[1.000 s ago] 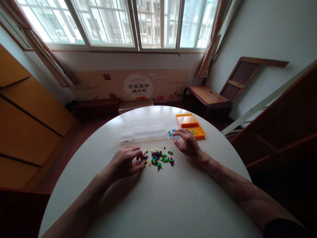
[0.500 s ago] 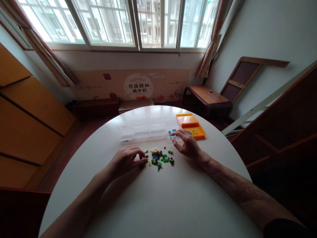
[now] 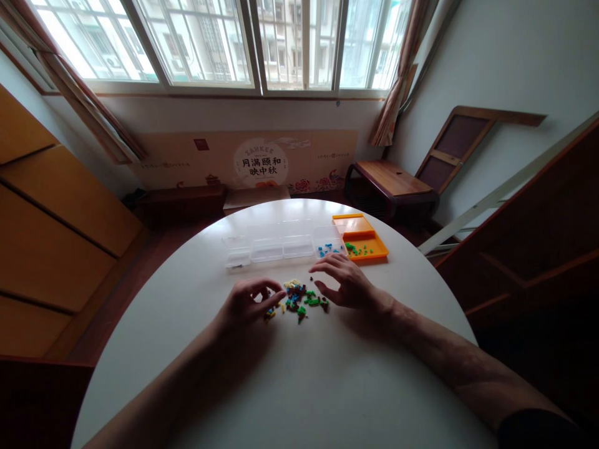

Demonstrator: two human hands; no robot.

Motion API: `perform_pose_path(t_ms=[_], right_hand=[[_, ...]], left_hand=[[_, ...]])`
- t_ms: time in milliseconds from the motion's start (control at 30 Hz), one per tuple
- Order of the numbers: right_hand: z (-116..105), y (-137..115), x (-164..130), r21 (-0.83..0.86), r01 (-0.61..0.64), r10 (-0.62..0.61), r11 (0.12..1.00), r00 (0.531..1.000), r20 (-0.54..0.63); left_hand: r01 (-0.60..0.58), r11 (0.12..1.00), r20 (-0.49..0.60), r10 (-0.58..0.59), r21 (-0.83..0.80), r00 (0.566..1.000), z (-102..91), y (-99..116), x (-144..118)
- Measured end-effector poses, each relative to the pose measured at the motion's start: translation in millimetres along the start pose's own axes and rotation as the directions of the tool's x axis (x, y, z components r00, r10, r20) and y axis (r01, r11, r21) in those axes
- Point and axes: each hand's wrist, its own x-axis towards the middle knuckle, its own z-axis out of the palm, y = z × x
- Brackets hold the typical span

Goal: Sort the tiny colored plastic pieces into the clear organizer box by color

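A loose pile of small building bricks (image 3: 312, 299) in green, brown, blue and yellow lies on the white round table (image 3: 299, 374). At the pile's left edge, my left hand (image 3: 250, 300) is curled, thumb and index fingertips brought together; whatever is between them is too small to see. My right hand (image 3: 349, 282) hovers just right of the pile, its fingers stretched out and thumb apart, with nothing visible in it. Blue bricks (image 3: 329, 250) sit in the right compartment of a clear plastic box. Green bricks (image 3: 359, 250) are in the orange tray (image 3: 380, 249).
The clear plastic box (image 3: 267, 252) has several compartments and stands behind the pile, its right end against the orange tray. A lone brown brick (image 3: 311, 279) lies at the pile's far side. Beyond the table are a wooden stool (image 3: 393, 178) and a window.
My right hand has moved from over the blue bricks back toward the pile, uncovering the bricks in the box and tray. My left hand has shifted right, closer over the pile.
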Motion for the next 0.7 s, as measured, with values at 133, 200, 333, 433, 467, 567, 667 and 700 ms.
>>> perform_pose_path(t_ms=[133,200,333,433,467,567,667,700], right_hand=[[5,-8,4,0.077,0.136,-0.143,0.988,0.986,0.088],[8,-9,6,0.094,0.183,-0.192,0.979,0.977,0.095],[9,-8,6,0.099,0.215,-0.225,0.972,0.969,0.101],[11,-6,5,0.109,0.226,-0.237,0.968,0.967,0.094],[12,-6,4,0.111,0.232,-0.242,0.966,0.966,0.088],[15,-5,3,0.114,0.244,-0.253,0.963,0.965,0.074],[16,-5,2,0.121,0.238,-0.248,0.964,0.966,0.077],[16,-5,2,0.128,0.229,-0.240,0.965,0.967,0.079]], left_hand=[[-0.043,0.995,0.035,0.046,-0.088,0.998,14.2,5,1],[-0.089,0.992,0.071,0.095,-0.091,0.993,16.8,6,1],[-0.150,0.986,0.087,0.156,-0.073,0.984,18.2,2,1],[-0.173,0.982,0.085,0.178,-0.072,0.980,19.4,-2,1],[-0.172,0.982,0.088,0.178,-0.076,0.980,19.8,-3,1],[-0.175,0.980,0.098,0.185,-0.096,0.978,20.6,-2,1],[-0.191,0.977,0.098,0.200,-0.099,0.975,20.1,-1,1],[-0.192,0.977,0.098,0.202,-0.096,0.975,19.8,-2,1]])
